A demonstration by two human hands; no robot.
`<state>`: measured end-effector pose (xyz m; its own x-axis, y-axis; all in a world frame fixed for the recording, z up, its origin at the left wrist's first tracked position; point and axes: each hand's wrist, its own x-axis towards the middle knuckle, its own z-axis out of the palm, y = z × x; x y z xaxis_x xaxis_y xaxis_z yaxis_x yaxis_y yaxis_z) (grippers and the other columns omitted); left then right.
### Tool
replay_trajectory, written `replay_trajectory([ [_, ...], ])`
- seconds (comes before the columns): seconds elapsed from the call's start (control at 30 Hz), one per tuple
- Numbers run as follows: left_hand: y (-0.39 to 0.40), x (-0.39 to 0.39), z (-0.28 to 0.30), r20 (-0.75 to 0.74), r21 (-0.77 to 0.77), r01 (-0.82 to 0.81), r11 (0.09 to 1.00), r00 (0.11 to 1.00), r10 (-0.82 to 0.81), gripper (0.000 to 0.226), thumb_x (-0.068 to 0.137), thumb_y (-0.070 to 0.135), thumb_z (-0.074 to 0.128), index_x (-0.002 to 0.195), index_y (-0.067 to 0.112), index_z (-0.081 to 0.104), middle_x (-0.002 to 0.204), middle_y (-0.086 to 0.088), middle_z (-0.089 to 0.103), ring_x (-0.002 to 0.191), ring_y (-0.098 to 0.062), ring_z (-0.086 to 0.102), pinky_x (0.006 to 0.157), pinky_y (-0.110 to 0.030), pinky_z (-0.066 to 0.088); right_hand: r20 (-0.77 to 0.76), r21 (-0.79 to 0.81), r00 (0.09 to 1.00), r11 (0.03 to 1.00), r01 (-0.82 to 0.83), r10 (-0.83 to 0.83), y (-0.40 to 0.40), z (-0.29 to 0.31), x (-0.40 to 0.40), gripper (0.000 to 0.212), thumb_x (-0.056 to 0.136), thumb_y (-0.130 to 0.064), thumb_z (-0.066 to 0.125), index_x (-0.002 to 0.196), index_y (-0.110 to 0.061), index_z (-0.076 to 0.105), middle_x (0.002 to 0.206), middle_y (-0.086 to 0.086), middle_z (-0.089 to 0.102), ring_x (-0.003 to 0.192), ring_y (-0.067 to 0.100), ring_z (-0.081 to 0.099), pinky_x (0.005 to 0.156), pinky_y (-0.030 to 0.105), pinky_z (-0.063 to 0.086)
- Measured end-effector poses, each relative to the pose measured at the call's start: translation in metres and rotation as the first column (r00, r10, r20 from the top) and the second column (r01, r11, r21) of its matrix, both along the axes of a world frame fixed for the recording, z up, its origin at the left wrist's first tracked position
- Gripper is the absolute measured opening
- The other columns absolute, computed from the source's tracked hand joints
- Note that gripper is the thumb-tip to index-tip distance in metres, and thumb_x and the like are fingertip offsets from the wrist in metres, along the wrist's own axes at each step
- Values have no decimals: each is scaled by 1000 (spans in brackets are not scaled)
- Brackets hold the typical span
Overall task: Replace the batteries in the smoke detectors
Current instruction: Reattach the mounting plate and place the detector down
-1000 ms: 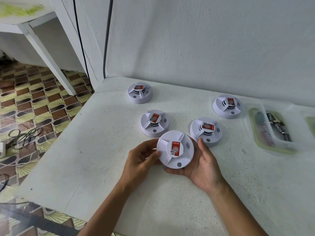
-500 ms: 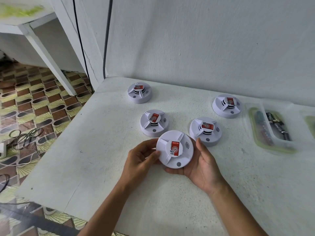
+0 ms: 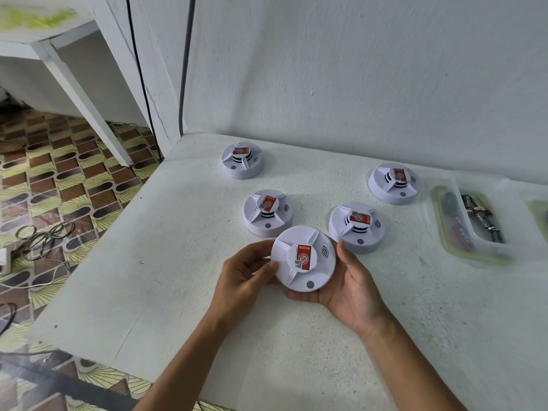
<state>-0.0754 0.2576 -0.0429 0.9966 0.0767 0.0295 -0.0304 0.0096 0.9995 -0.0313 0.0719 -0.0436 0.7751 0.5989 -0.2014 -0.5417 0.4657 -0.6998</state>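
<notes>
I hold a round white smoke detector (image 3: 302, 259) with a red label just above the white table (image 3: 154, 262), face up. My left hand (image 3: 243, 277) grips its left rim with curled fingers and thumb. My right hand (image 3: 353, 289) cups it from below and the right, thumb against the rim. Several more detectors of the same kind lie on the table: one (image 3: 267, 212) just behind, one (image 3: 355, 225) to the right, one (image 3: 242, 160) far back, one (image 3: 393, 183) back right. A clear tray (image 3: 492, 250) at the right holds batteries (image 3: 482, 218).
A white wall rises behind the table, with two black cables (image 3: 184, 72) running down the corner. The table's left edge drops to a patterned tiled floor (image 3: 59, 179) with loose wires (image 3: 38, 238). Another clear container (image 3: 538, 209) shows at the right border.
The held detector has barely shifted, edging slightly away from me; both hands keep the same hold.
</notes>
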Motion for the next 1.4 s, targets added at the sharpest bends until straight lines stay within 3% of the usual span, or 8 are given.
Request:
replay_trajectory([
  [0.23,-1,0,1,7,24,-5,1000,1000,5,29,92,-3,58,117,8,65,109,3,73,100,-15,70,77,-23,56,-15,-18,1000,1000,2,-2,0,0,0,87,67,-57,77,136,-13,49,133,24,55,111,41,58,79,56,54],
  [0.97,0,0,1,7,36,-3,999,1000,2,28,92,4,59,117,13,65,110,7,73,102,-14,69,77,-23,56,11,-40,1000,999,-1,1,0,1,0,84,70,-51,79,136,-9,48,131,26,54,111,43,57,83,58,51],
  [1.13,1,0,0,14,31,5,1000,1000,-5,31,88,15,60,119,11,64,112,4,72,103,-17,69,79,-26,57,7,-40,1000,999,3,-3,0,1,0,86,69,-51,79,137,-9,46,131,26,54,111,42,57,84,59,50],
  [1.4,1,0,-1,20,27,-5,1000,1000,4,33,86,13,61,119,7,64,111,1,73,102,-17,69,79,-28,57,8,-46,1000,999,5,-4,0,1,0,87,70,-49,79,139,-9,44,131,25,54,112,41,58,87,62,48],
])
